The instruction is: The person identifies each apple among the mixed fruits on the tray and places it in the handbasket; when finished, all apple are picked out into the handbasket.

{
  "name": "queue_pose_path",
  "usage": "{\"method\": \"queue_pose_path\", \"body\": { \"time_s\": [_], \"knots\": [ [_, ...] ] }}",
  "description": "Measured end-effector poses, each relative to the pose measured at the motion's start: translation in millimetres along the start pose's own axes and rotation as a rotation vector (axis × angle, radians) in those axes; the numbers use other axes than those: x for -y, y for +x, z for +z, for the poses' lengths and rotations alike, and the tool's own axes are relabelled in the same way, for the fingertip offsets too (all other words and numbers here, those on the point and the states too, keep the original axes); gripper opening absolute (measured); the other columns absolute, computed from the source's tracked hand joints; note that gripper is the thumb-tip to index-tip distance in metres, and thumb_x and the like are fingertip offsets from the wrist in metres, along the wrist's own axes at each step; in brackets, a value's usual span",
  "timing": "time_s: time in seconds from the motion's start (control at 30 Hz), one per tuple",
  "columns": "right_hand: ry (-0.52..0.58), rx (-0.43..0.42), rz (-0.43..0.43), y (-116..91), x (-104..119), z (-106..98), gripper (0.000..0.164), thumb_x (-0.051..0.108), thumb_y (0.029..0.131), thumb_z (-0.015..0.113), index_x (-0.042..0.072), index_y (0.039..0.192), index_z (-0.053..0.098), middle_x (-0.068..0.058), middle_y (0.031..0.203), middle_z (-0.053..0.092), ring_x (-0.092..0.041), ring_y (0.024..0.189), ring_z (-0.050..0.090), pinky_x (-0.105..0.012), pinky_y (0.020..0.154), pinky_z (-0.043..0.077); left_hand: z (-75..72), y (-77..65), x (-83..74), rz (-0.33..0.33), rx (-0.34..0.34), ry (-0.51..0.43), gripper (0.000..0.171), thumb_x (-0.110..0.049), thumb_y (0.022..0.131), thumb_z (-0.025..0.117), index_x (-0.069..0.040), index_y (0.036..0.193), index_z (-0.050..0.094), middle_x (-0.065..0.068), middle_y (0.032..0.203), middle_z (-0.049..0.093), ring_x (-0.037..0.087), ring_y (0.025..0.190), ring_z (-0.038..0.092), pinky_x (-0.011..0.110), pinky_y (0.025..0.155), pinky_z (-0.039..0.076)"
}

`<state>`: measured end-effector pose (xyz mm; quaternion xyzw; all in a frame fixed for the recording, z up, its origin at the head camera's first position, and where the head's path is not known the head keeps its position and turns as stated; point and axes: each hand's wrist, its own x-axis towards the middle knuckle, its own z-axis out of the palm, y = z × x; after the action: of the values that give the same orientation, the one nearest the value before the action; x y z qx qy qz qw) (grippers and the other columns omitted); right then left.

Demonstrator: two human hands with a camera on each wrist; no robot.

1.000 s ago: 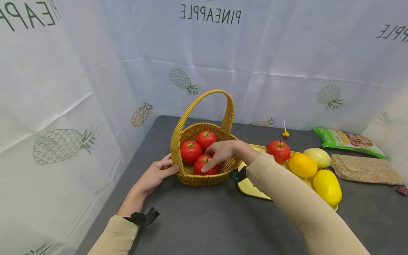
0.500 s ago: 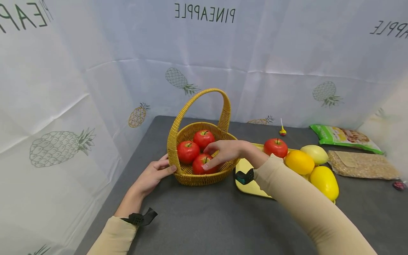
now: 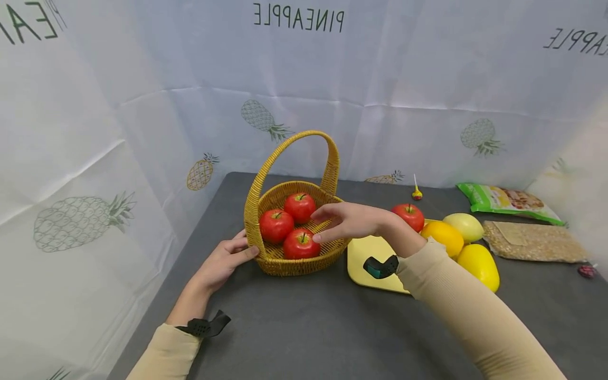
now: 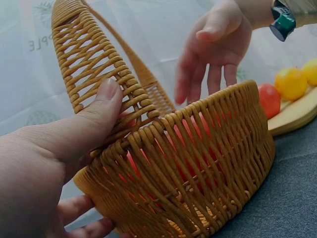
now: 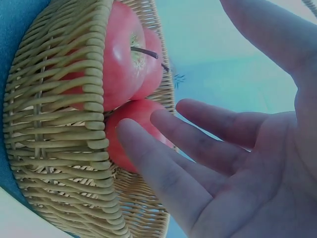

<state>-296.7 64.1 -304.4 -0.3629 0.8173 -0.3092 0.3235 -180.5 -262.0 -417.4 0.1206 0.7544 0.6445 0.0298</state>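
Observation:
A yellow wicker basket (image 3: 294,268) with a tall arched handle stands on the dark table and holds three red apples: one at the left (image 3: 276,226), one at the back (image 3: 300,208) and one at the front (image 3: 302,244). My left hand (image 3: 228,262) grips the basket's left side at the foot of the handle. In the left wrist view its thumb (image 4: 106,94) lies over the wicker, and fingers show below at the outer wall. Above the basket's right part hovers my right hand (image 3: 353,220), fingers spread and holding nothing. The right wrist view shows its palm (image 5: 257,183) beside the apples.
Right of the basket, a pale yellow tray (image 3: 368,264) bears another red apple (image 3: 409,215), an orange fruit (image 3: 444,237) and yellow fruits (image 3: 480,268). A lollipop (image 3: 416,193), a green packet (image 3: 510,203) and a bag of grains (image 3: 537,243) lie beyond. A printed curtain hangs behind.
My right hand has let go of the front apple, drawn up and right, and its fingers have opened. The left hand keeps its grip on the basket. The view has shifted slightly.

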Motion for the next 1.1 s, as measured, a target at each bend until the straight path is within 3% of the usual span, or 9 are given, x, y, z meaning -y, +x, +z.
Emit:
{"method": "queue_pose_path", "body": {
  "time_s": [0.23,0.5,0.77,1.1],
  "knots": [
    [0.066,-0.07,-0.061,-14,-9,3,0.061,0.042,0.096,0.073,0.015,0.147,0.053,-0.002,0.146,0.054,-0.023,0.13,0.056,-0.043,0.104,0.047,-0.7,0.6,1.3,-0.015,0.002,0.01,0.04,-0.016,0.103,0.065,0.011,0.132,0.063,0.014,0.167,0.026,0.033,0.155,0.01,0.044,0.117,0.023],
    [0.077,-0.188,-0.091,-34,-25,8,0.053,0.039,0.097,0.072,0.017,0.143,0.057,0.0,0.137,0.06,-0.022,0.121,0.06,-0.043,0.099,0.05,-1.1,1.9,2.9,0.007,-0.005,0.016,0.039,-0.015,0.102,0.066,0.011,0.13,0.064,0.016,0.165,0.03,0.033,0.155,0.011,0.017,0.106,0.031],
    [0.107,-0.274,-0.149,-47,-41,10,0.048,0.032,0.098,0.073,0.013,0.14,0.06,-0.001,0.135,0.062,-0.022,0.114,0.063,-0.042,0.095,0.052,-2.5,2.4,3.9,0.006,0.007,0.012,0.04,-0.015,0.103,0.065,0.012,0.132,0.063,0.016,0.166,0.027,0.034,0.155,0.01,0.016,0.105,0.032],
    [0.172,-0.357,-0.103,-55,-66,19,0.048,0.03,0.098,0.073,0.012,0.14,0.058,-0.012,0.139,0.059,-0.029,0.115,0.06,-0.04,0.094,0.053,-2.5,2.5,6.4,0.014,0.014,0.001,0.04,-0.014,0.103,0.065,0.013,0.132,0.062,0.017,0.166,0.026,0.035,0.155,0.008,0.015,0.105,0.033]
  ]
}}
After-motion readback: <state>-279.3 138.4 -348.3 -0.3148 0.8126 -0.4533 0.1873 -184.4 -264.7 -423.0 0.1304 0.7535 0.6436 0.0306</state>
